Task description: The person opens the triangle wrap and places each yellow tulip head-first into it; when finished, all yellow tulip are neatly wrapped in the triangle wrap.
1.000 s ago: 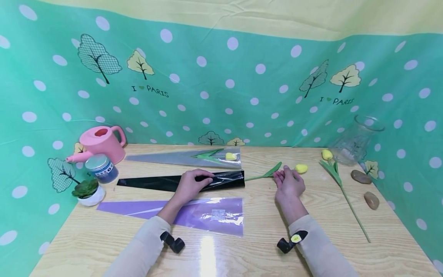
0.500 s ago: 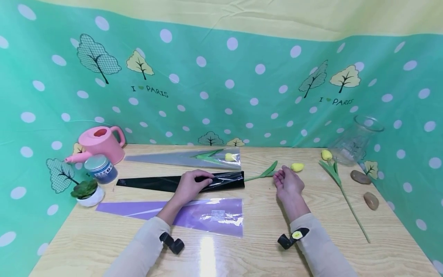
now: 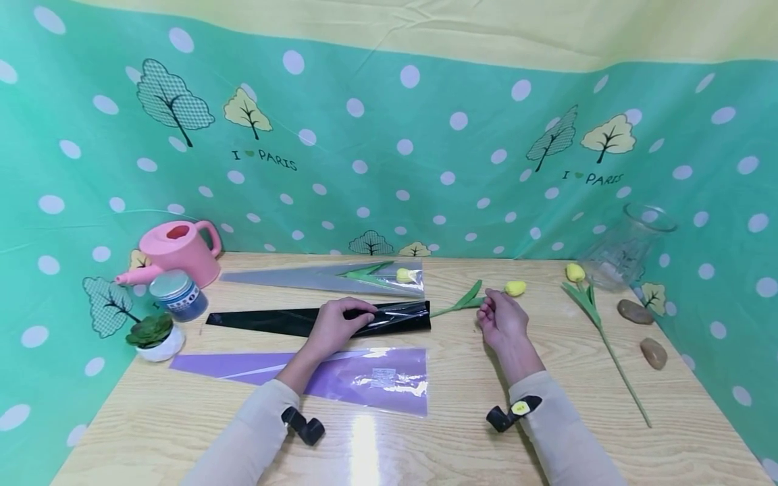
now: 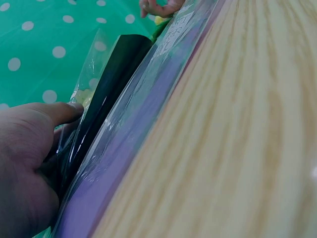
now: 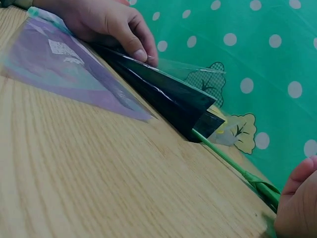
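Yellow tulip (image 3: 514,288), green stem entering black sleeve (image 3: 316,318); glossy

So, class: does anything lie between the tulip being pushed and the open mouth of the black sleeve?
Nothing visible does. The tulip's stem already enters the black sleeve's mouth, which the left hand holds open; the right hand holds the stem.

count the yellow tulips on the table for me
3. One tulip lies inside the clear sleeve at the back, one tulip is at the right hand, one tulip lies beside the glass vase.
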### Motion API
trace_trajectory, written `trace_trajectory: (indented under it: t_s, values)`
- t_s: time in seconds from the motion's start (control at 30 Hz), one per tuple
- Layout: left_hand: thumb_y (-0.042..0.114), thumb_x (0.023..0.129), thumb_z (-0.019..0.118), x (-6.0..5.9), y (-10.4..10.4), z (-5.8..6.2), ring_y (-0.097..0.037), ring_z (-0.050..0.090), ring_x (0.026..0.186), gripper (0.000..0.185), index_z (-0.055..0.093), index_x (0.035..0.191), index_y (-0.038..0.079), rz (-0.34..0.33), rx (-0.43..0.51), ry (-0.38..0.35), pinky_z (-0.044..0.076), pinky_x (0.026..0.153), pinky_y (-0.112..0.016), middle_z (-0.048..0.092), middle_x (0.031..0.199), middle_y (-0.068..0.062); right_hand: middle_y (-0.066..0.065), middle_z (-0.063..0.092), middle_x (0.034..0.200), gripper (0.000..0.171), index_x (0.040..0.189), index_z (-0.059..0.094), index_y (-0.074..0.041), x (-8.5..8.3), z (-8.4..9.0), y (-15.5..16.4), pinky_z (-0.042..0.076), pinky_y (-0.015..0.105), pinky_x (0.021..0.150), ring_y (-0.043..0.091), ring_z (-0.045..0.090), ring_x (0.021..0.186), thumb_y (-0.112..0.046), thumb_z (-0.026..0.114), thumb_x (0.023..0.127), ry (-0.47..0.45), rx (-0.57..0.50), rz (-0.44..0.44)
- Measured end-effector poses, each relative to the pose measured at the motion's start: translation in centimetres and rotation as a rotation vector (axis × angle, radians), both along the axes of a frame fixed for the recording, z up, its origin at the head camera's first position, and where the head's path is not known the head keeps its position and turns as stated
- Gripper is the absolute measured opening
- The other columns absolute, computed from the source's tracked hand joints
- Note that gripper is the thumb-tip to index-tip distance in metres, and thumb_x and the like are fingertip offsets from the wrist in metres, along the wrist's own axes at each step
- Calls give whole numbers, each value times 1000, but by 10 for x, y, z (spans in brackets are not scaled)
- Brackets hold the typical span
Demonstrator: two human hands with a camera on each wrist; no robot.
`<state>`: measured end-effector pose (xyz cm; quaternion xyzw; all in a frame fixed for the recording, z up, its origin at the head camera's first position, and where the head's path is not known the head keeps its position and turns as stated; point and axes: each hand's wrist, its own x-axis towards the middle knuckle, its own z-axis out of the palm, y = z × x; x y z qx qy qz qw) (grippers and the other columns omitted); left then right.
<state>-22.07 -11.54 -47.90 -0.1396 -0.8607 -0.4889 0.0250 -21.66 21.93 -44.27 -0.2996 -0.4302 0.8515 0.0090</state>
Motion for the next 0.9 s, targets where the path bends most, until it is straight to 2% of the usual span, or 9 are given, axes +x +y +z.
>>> trace_trajectory:
  t_s: [0.1,0.23,0.33,0.5,0.7,0.9]
  values:
    - [20,93,79,-1,0,-1,-16,72,112,12,83,103,26,-11,2,-1,55,104,-40,79,109,6,-7,52,68,16,99,45,-17,-1,2,0,42,15,53,5,49,57,-9,59,103,-3,-24,31]
    - [21,93,79,-1,0,-1,-17,72,113,12,83,103,27,-16,4,-6,55,104,-41,79,110,6,-8,47,70,26,111,39,-23,-1,3,-2,37,15,51,4,44,54,-7,58,103,4,-37,28]
    - [22,93,79,-1,-1,-1,-16,72,114,12,83,103,27,-11,5,-11,55,104,-41,79,110,7,-8,46,72,33,121,40,-24,0,3,-7,36,16,49,4,41,54,-6,60,102,11,-27,-17]
    - [22,93,79,-1,-1,-1,-16,72,113,12,82,103,27,-11,5,-11,55,104,-41,79,110,7,-8,45,72,26,117,47,-23,3,3,-19,33,16,47,4,39,54,-8,63,101,18,33,-74]
    - [21,93,79,0,0,1,-17,72,113,12,83,103,27,-5,8,-12,55,103,-41,79,109,6,-11,40,69,20,115,50,-22,9,5,-29,27,16,46,3,32,53,-12,62,102,43,81,-37]
    - [22,93,79,1,-1,3,-18,72,113,13,83,103,27,16,11,-1,54,105,-42,79,109,6,-12,34,63,18,104,47,-22,17,5,-44,25,16,45,3,27,50,-12,62,101,84,81,0]
